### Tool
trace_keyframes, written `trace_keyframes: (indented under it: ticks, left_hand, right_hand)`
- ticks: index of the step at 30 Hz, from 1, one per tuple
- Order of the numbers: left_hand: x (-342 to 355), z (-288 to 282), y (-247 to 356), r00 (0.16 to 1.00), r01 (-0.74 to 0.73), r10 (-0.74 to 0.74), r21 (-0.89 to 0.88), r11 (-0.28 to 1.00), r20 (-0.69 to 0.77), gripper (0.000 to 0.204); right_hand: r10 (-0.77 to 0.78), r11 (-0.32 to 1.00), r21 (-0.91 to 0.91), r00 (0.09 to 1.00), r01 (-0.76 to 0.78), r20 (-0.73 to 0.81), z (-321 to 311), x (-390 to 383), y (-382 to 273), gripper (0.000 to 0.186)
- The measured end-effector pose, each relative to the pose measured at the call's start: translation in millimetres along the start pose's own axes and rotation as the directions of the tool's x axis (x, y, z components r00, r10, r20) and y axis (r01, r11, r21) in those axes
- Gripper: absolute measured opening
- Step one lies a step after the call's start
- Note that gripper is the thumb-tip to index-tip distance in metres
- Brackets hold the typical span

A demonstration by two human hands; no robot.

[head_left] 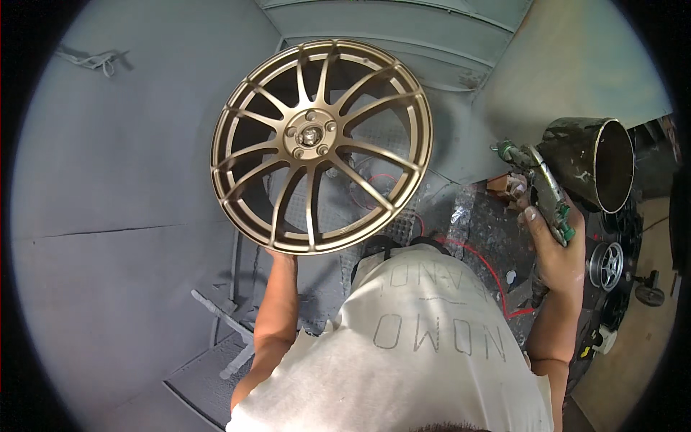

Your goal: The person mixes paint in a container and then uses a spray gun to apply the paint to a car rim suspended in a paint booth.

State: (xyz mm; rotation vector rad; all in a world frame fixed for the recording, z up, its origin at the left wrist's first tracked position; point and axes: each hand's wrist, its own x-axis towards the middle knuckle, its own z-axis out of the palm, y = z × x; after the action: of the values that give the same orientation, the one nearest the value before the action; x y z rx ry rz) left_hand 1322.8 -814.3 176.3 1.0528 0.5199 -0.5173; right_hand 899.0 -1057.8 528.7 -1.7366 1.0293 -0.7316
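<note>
A bronze-gold, multi-spoke car wheel fills the upper middle, its face tilted toward me. My left hand is at its lower rim, mostly hidden behind the wheel; the arm reaches up to that edge and the hand appears to grip it there. Off to the right, my right hand is closed around a paint-stained spray gun with green fittings. A dark metal paint cup, wide-mouthed and smeared, is joined to the gun. The gun is apart from the wheel.
Grey walls stand on the left and at the back. A red hose trails over the paint-spotted floor. A grey metal stand is at lower left. A silver wheel and several dark rims lie at the right.
</note>
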Motion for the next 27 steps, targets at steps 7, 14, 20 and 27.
trace_keyframes:
  ticks: [7,14,20,27]
  left_hand:
    - [-23.3,-45.6,-34.5,0.993,-0.092,0.083,-0.112,0.989,-0.083,0.038]
    - [-118.5,-77.4,-90.6,0.956,0.294,-0.294,0.001,0.956,0.01,0.078]
    - [-102.2,-132.2,-46.4,0.965,0.244,-0.25,0.073,0.967,0.082,0.076]
    - [-41.7,-181.8,39.7,0.993,0.063,-0.073,0.097,0.993,0.095,0.069]
  right_hand:
    - [0.107,0.958,0.233,0.96,-0.169,0.259,21.9,-52.6,-12.3,0.031]
    - [0.006,0.988,0.152,0.978,-0.038,0.21,53.1,-100.4,-8.9,0.031]
    - [0.017,0.999,-0.044,0.997,-0.02,-0.071,71.8,-128.4,-4.6,0.025]
    - [0.127,0.945,0.267,0.964,-0.189,0.233,99.1,-205.7,-19.2,0.027]
